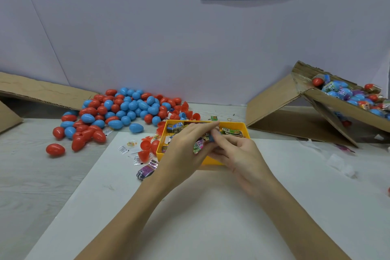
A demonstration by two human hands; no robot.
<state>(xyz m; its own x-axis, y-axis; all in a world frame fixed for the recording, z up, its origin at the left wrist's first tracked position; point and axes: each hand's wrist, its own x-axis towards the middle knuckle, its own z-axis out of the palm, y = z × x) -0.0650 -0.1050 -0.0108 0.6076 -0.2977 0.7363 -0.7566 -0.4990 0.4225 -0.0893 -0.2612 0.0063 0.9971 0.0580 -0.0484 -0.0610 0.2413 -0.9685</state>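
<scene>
Head view. The right hand point(238, 154) pinches a small blue piece point(212, 137) between thumb and fingertips. The piece is round-edged, plain blue, blurred and half hidden. The left hand point(185, 145) meets it from the other side, fingers bent over a green-and-pink printed packet point(198, 145); whether they clasp the packet cannot be told. Both hands hover over one yellow tray point(242, 127), directly beneath the grip, which holds more printed packets. Beyond the grip to the left lies a heap of red and blue eggs point(126, 107), too many to count. One purple packet point(146, 170) lies nearer than the grip, to its left. One tipped cardboard box point(280, 101) of wrapped eggs stands to the right.
</scene>
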